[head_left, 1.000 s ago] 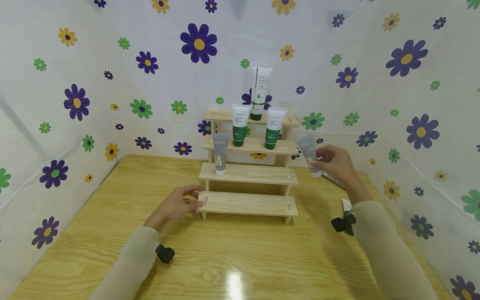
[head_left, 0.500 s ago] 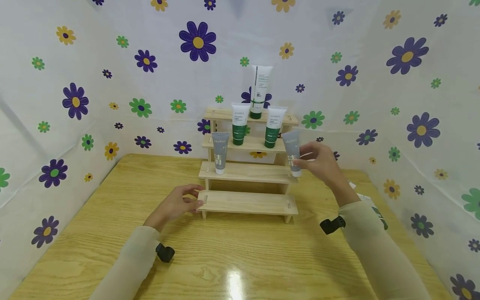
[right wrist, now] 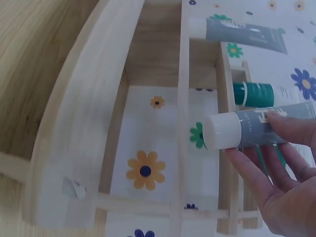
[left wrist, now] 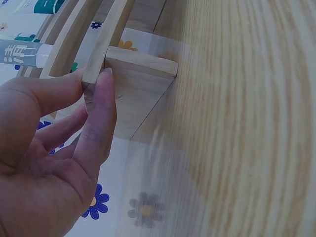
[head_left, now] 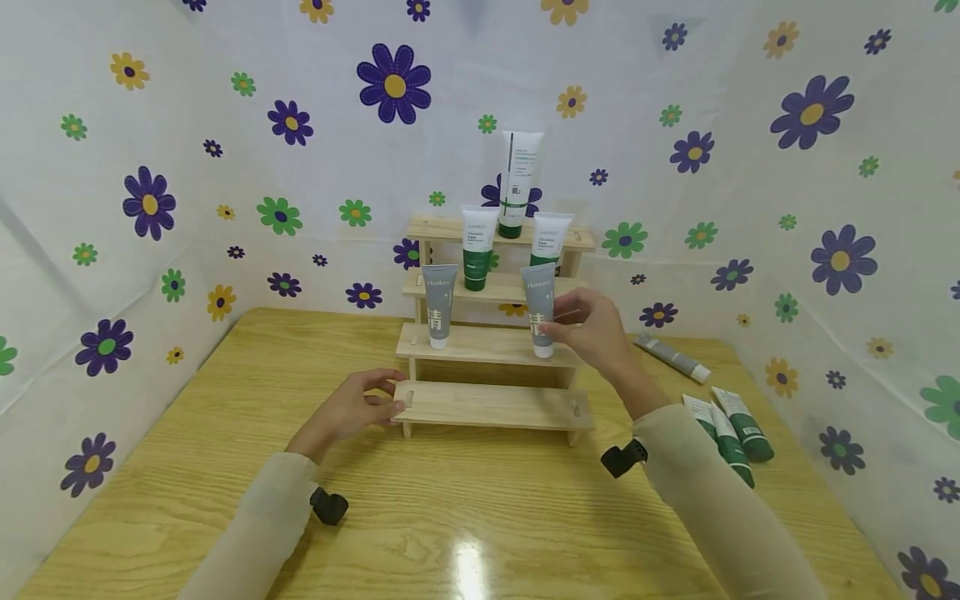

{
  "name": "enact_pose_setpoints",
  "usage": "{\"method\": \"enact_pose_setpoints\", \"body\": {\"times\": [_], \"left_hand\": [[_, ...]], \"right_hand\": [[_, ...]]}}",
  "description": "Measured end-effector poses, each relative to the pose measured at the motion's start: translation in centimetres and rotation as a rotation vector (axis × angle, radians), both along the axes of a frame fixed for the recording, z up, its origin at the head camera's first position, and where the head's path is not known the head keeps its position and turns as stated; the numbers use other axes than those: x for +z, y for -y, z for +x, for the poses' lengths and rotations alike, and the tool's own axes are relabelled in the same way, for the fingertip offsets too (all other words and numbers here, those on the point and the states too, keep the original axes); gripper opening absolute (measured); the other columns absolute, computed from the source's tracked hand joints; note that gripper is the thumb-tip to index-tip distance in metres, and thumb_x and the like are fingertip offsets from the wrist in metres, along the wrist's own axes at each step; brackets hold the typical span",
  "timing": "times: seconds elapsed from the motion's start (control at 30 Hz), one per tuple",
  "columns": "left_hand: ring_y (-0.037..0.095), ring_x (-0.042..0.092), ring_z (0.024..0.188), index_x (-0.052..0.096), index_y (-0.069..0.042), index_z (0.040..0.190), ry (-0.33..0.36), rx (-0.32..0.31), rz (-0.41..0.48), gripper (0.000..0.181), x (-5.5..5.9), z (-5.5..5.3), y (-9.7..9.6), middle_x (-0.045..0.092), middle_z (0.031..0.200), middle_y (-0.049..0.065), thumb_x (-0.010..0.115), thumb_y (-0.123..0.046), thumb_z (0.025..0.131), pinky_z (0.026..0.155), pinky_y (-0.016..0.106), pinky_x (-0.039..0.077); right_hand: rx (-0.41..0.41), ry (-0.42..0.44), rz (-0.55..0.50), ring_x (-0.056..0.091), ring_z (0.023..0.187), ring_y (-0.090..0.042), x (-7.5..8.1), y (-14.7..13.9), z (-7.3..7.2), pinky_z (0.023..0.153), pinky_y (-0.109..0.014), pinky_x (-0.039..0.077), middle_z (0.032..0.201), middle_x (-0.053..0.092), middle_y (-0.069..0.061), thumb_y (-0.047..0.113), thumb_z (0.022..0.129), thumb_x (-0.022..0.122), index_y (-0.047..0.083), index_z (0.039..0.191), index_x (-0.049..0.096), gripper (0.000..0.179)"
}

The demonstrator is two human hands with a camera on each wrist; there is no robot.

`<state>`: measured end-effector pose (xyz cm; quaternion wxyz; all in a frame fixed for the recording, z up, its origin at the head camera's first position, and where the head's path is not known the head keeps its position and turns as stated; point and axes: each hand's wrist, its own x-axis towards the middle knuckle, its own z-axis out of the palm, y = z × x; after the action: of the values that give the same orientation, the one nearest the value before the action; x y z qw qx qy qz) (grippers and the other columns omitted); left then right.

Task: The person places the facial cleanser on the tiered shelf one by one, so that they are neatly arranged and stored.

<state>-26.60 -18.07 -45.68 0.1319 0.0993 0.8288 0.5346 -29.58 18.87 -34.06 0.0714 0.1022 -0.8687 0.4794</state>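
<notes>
Head, right hand: my fingers pinch a grey tube at the second-lowest step of the stand; I cannot tell whether it touches.
Head, second grey tube: upright on that step, at 9 o'clock from mine.
Head, left hand: grips the end of the lowest step, at the stand's 8 o'clock.
Head, worktop: green-and-white tubes lie at the stand's 4 o'clock.
Left wrist, same hand: fingers set narrow, pinching that end.
Right wrist, white cap: points to 9 o'clock.
</notes>
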Motion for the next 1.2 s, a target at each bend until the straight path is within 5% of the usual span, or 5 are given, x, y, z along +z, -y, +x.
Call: {"method": "enact_pose_setpoints", "body": {"times": [0.6, 1.2], "left_hand": [[0.019, 0.071, 0.094, 0.053, -0.006, 0.146, 0.011, 0.001, 0.014, 0.049, -0.2, -0.1, 0.0, 0.055, 0.130, 0.023, 0.069, -0.010, 0.099, 0.084, 0.038, 0.066], [0.019, 0.071, 0.095, 0.052, -0.004, 0.145, 0.009, -0.007, 0.022, 0.050, -0.1, 0.0, -0.1, 0.056, 0.128, 0.024, 0.069, -0.009, 0.099, 0.083, 0.038, 0.066]], "right_hand": [[-0.083, -0.025, -0.122, 0.071, 0.109, -0.033, -1.6, 4.6, -0.8, 0.099, -0.045, 0.060, 0.119, 0.071, -0.016, 0.014, 0.085, 0.085, 0.002, 0.112, 0.065, 0.035], [-0.059, -0.062, -0.158, 0.072, 0.107, -0.035, -2.5, 5.4, -1.1, 0.100, -0.046, 0.060, 0.117, 0.072, -0.019, 0.009, 0.084, 0.085, 0.000, 0.109, 0.065, 0.033]]}}
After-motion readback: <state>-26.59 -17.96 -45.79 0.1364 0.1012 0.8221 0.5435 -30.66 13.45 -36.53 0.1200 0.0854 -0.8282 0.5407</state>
